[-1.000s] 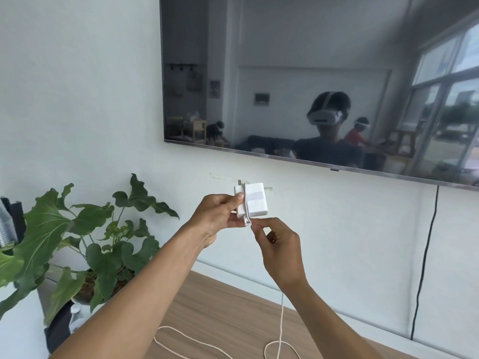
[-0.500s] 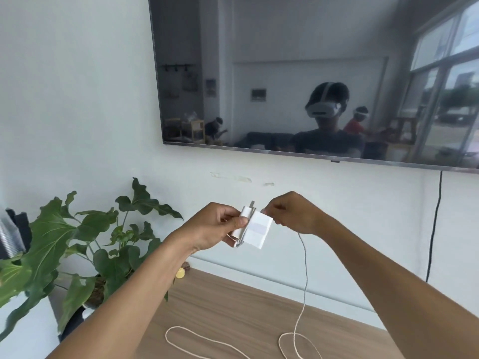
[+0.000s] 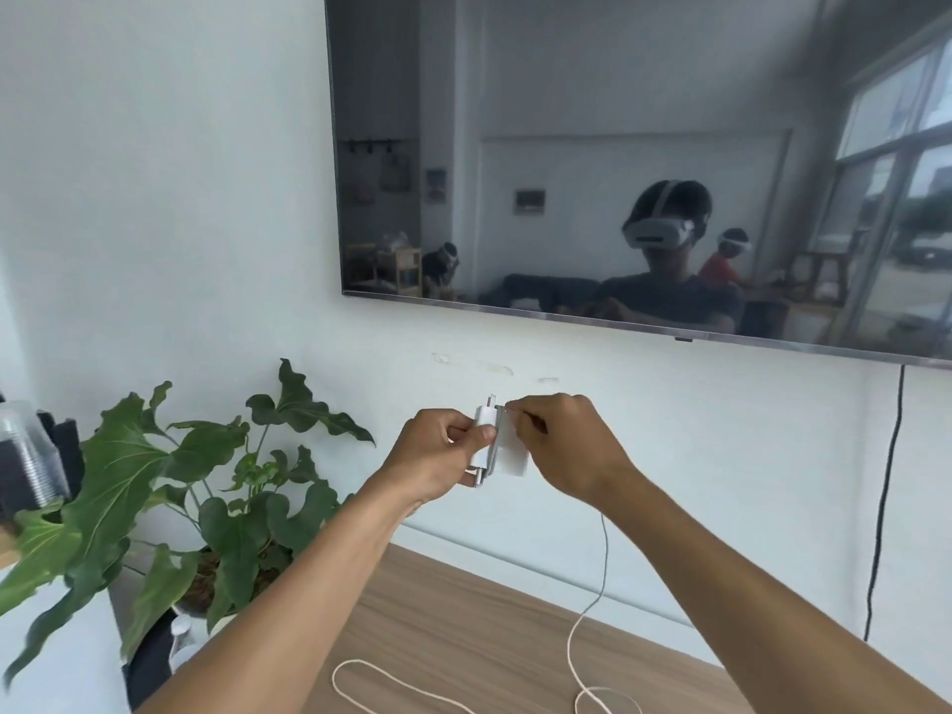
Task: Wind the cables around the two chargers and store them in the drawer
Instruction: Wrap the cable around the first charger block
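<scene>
Below the wall-mounted television (image 3: 566,121), with the potted plant (image 3: 123,476) at left and the wooden top (image 3: 463,626) beneath, we see both hands lifted. The left hand (image 3: 438,456) grips the white charger (image 3: 510,453) in mid-air before the wall. The right hand (image 3: 561,445) pinches the cable (image 3: 597,584) at the charger's upper edge. The cable hangs to loops on the wood.

charger (image 3: 510,448) between left hand (image 3: 438,453) and right hand (image 3: 564,445) | cable (image 3: 604,559) down onto table (image 3: 438,626) | plant (image 3: 154,481) left | screen (image 3: 592,121) above
</scene>
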Demonstrator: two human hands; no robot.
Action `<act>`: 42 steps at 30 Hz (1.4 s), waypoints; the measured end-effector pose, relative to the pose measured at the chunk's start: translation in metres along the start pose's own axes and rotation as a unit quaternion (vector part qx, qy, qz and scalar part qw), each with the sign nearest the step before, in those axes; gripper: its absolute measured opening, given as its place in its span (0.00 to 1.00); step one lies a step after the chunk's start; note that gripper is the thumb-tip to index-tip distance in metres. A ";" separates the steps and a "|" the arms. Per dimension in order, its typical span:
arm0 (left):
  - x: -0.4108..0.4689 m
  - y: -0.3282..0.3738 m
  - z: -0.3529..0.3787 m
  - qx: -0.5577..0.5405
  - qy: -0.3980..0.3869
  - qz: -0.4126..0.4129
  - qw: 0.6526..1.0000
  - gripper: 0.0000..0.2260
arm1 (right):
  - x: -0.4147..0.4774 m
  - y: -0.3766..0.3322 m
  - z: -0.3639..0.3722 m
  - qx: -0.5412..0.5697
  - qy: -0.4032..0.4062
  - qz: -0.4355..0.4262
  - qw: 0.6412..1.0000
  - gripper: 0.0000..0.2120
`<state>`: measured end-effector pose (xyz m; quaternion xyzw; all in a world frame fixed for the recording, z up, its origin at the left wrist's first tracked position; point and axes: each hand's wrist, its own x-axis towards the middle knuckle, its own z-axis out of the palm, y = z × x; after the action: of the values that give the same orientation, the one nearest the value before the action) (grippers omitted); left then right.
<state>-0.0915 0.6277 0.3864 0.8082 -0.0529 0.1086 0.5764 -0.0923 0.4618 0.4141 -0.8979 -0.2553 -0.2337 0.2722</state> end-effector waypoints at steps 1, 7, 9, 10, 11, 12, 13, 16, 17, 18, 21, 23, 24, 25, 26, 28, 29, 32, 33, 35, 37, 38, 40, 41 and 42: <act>0.001 -0.001 0.001 -0.016 0.008 -0.005 1.000 0.10 | -0.004 0.000 0.004 -0.011 0.020 -0.021 1.000 0.12; 0.006 0.009 0.001 -0.176 0.048 -0.058 0.982 0.12 | -0.027 -0.006 0.026 -0.036 0.100 -0.080 0.991 0.09; 0.007 0.015 -0.006 -0.204 0.043 -0.069 0.976 0.12 | -0.036 -0.005 0.033 0.015 0.109 -0.080 0.991 0.11; 0.008 0.018 -0.009 -0.205 0.038 -0.067 0.976 0.11 | -0.039 -0.004 0.036 0.053 0.116 -0.074 0.989 0.11; 0.007 0.020 -0.011 -0.205 0.033 -0.062 0.976 0.11 | -0.041 -0.003 0.037 0.093 0.123 -0.062 0.986 0.11; 0.007 0.021 -0.012 -0.209 0.025 -0.058 0.976 0.10 | -0.041 -0.003 0.037 0.127 0.126 -0.043 0.983 0.11; 0.007 0.022 -0.011 -0.219 0.018 -0.055 0.974 0.10 | -0.042 -0.003 0.037 0.153 0.125 -0.022 0.980 0.09; 0.006 0.020 -0.008 -0.260 -0.001 -0.055 0.964 0.12 | -0.040 -0.004 0.037 0.217 0.110 0.029 0.970 0.05; 0.005 0.018 -0.008 -0.273 -0.010 -0.053 0.960 0.12 | -0.039 -0.004 0.037 0.248 0.103 0.044 0.962 0.05; 0.004 0.017 -0.008 -0.287 -0.020 -0.049 0.957 0.13 | -0.038 -0.003 0.038 0.280 0.095 0.058 0.953 0.06; 0.001 0.013 -0.010 -0.312 -0.054 -0.038 0.948 0.13 | -0.035 0.005 0.040 0.335 0.054 0.091 0.936 0.07; -0.002 0.011 -0.013 -0.288 -0.073 -0.028 0.954 0.14 | -0.032 0.013 0.040 0.332 0.022 0.096 0.938 0.09; -0.003 0.011 -0.014 -0.271 -0.081 -0.022 0.959 0.15 | -0.030 0.018 0.038 0.309 0.012 0.092 0.946 0.10; -0.005 0.010 -0.016 -0.257 -0.090 -0.016 0.962 0.17 | -0.027 0.022 0.036 0.272 0.004 0.086 0.959 0.12; -0.005 0.008 -0.018 -0.244 -0.100 -0.009 0.965 0.19 | -0.025 0.025 0.032 0.227 -0.003 0.075 0.971 0.12; -0.007 0.006 -0.023 -0.216 -0.119 0.006 0.969 0.22 | -0.017 0.029 0.024 0.144 -0.028 0.050 0.988 0.14; -0.007 0.005 -0.025 -0.199 -0.131 0.011 0.971 0.22 | -0.012 0.029 0.019 0.110 -0.038 0.045 0.992 0.17; -0.008 -0.003 -0.030 -0.109 -0.157 0.030 0.981 0.19 | 0.006 0.025 -0.001 0.065 -0.063 0.062 0.994 0.14; -0.009 -0.005 -0.031 -0.075 -0.159 0.036 0.984 0.17 | 0.013 0.023 -0.008 0.071 -0.076 0.076 0.992 0.11; -0.009 -0.009 -0.032 -0.031 -0.146 0.038 0.988 0.13 | 0.023 0.017 -0.021 0.077 -0.114 0.094 0.986 0.07; -0.009 -0.011 -0.033 -0.016 -0.129 0.036 0.991 0.11 | 0.030 0.009 -0.027 0.059 -0.139 0.093 0.984 0.07; -0.008 -0.011 -0.034 -0.011 -0.121 0.035 0.992 0.11 | 0.032 0.004 -0.027 0.047 -0.143 0.091 0.984 0.08; -0.007 -0.011 -0.035 0.008 -0.103 0.030 0.994 0.11 | 0.035 -0.006 -0.025 0.018 -0.138 0.094 0.986 0.09; -0.006 -0.011 -0.034 0.018 -0.090 0.029 0.995 0.10 | 0.035 -0.010 -0.022 0.008 -0.131 0.096 0.987 0.10; -0.006 -0.010 -0.033 0.027 -0.076 0.028 0.996 0.10 | 0.034 -0.014 -0.020 0.000 -0.120 0.095 0.988 0.10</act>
<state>-0.0992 0.6621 0.3866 0.8275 -0.1159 0.0645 0.5456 -0.0798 0.4710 0.4527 -0.9397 -0.1997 -0.0970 0.2602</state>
